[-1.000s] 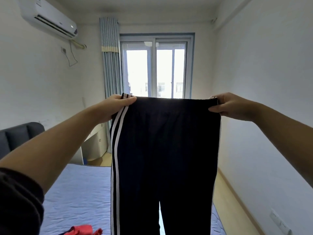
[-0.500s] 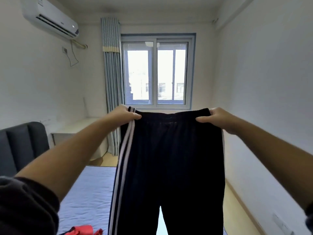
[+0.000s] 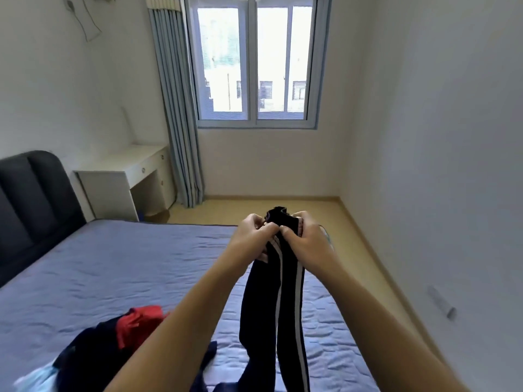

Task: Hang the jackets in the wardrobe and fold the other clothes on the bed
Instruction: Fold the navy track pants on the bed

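Note:
Black track trousers (image 3: pixel 285 304) with white side stripes hang folded in half lengthwise, leg against leg, over the bed (image 3: pixel 119 267). My left hand (image 3: pixel 253 236) and my right hand (image 3: pixel 307 240) are side by side and both grip the waistband, which sticks up between them. The trouser legs drop to the blue quilted cover. A heap of clothes (image 3: pixel 113 346), dark blue with a red piece on top and something pale blue at its edge, lies on the bed at the lower left.
A dark padded headboard (image 3: pixel 31 199) stands at the left. A white desk (image 3: pixel 127 179) sits in the corner by a blue-grey curtain (image 3: pixel 178 123) and the window (image 3: pixel 254 63). A strip of wooden floor (image 3: pixel 365 250) runs between the bed and the right wall.
My hands came together from wide apart, folding the spread trousers in half lengthwise. They also dropped lower, and the view tilted down toward the bed.

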A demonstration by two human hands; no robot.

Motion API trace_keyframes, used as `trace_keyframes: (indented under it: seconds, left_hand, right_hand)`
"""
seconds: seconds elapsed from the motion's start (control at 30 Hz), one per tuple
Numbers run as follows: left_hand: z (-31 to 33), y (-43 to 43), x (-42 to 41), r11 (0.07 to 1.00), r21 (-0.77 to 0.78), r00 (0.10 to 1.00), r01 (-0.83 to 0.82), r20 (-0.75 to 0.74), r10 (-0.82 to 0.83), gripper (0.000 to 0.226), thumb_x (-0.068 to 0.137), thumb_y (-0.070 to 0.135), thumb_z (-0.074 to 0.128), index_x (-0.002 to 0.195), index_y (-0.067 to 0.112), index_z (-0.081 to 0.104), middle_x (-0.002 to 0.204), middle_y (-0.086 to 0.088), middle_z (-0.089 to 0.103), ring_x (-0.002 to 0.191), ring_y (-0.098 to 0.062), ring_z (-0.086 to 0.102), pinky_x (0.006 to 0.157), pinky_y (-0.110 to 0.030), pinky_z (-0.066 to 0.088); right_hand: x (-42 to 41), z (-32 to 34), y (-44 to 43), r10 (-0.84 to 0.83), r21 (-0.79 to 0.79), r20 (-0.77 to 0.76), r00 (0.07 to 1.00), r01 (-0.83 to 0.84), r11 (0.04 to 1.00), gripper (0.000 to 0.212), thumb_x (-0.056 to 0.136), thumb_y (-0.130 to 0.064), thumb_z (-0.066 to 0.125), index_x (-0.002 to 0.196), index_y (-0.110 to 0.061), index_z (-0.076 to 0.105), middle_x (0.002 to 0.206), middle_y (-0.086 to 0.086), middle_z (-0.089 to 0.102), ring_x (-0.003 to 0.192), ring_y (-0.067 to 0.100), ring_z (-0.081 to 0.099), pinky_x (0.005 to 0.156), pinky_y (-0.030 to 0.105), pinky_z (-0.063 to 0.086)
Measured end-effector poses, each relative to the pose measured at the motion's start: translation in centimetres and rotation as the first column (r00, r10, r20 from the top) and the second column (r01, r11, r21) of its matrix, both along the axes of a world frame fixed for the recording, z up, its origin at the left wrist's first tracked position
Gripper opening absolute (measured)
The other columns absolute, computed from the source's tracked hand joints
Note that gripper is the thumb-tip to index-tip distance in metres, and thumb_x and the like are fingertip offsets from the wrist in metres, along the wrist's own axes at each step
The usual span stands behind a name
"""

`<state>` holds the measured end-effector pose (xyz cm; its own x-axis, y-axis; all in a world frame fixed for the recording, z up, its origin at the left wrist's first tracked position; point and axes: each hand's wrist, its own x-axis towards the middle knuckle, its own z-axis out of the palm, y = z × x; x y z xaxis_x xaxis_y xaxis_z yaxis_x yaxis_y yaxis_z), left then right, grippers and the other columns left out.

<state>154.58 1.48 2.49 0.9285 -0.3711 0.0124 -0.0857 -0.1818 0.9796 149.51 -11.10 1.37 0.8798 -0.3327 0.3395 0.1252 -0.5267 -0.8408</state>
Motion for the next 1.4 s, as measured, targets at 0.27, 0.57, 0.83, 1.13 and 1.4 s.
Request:
trace_keyframes:
  seconds: [0.27, 0.57, 0.83, 1.13, 1.4]
  left_hand:
    - [-2.8, 0.9, -2.4, 0.996, -0.089, 0.996, -0.026, -0.088, 0.019, 0.009, 0.093, 0.02, 0.051, 0.086, 0.013, 0.051, 0.073, -0.006, 0.055, 0.06, -0.014, 0.059, 0.044, -0.025, 0.047]
    - [-4.7, 2.0, -5.1, 0.992, -0.123, 0.965, 0.033, -0.254, -0.064, 0.015, 0.099, 0.018, 0.043, 0.088, 0.011, 0.05, 0.065, -0.006, 0.057, 0.05, -0.016, 0.061, 0.05, -0.033, 0.055]
    - [-5.2, 2.9, -5.5, 0.998, 0.027, 0.99, 0.051, 0.128, -0.054, 0.019, 0.082, 0.014, 0.072, 0.072, 0.015, 0.055, 0.061, 0.003, 0.063, 0.053, -0.008, 0.059, 0.05, -0.016, 0.046]
    - [-6.3, 6.5, -3.1, 0.985, 0.11, 0.893, 0.131, 0.418, -0.165, 0.06, 0.074, 0.027, 0.079, 0.122, 0.042, 0.046, 0.125, 0.022, 0.055, 0.114, -0.007, 0.056, 0.092, -0.027, 0.049]
    - [-6.9, 6.1, -3.0, 0.999, -0.041, 0.735, 0.017, 0.678, 0.015, 0.047, 0.074, 0.014, 0.077, 0.107, 0.032, 0.049, 0.119, 0.007, 0.059, 0.098, -0.016, 0.064, 0.081, -0.026, 0.053]
  right_hand:
    - [-3.4, -2.9, 0.5, 0.13, 0.144, 0.005, 0.991, -0.13, 0.981, 0.006, 0.086, -0.013, 0.064, 0.082, -0.018, 0.063, 0.069, -0.001, 0.062, 0.066, 0.014, 0.057, 0.069, 0.042, 0.049]
    - [-6.6, -5.5, 0.6, 0.243, 0.119, -0.084, 0.966, -0.233, 0.965, 0.013, 0.09, -0.019, 0.061, 0.102, -0.021, 0.064, 0.098, -0.002, 0.064, 0.09, 0.013, 0.063, 0.083, 0.033, 0.052]
    - [-7.4, -6.0, 0.4, 0.235, 0.199, -0.003, 0.972, -0.23, 0.953, 0.014, 0.076, -0.017, 0.063, 0.089, -0.02, 0.065, 0.076, -0.002, 0.064, 0.069, 0.013, 0.061, 0.064, 0.028, 0.05]
    - [-6.7, -5.1, -1.9, 0.352, 0.32, 0.096, 0.931, -0.364, 0.875, 0.035, 0.075, -0.009, 0.054, 0.095, -0.035, 0.066, 0.076, -0.009, 0.062, 0.071, 0.011, 0.055, 0.063, 0.024, 0.042]
    - [-6.0, -3.7, -3.3, 0.307, 0.373, 0.265, 0.914, -0.391, 0.841, 0.038, 0.08, 0.0, 0.053, 0.096, -0.034, 0.061, 0.085, -0.007, 0.063, 0.068, 0.009, 0.059, 0.059, 0.019, 0.051]
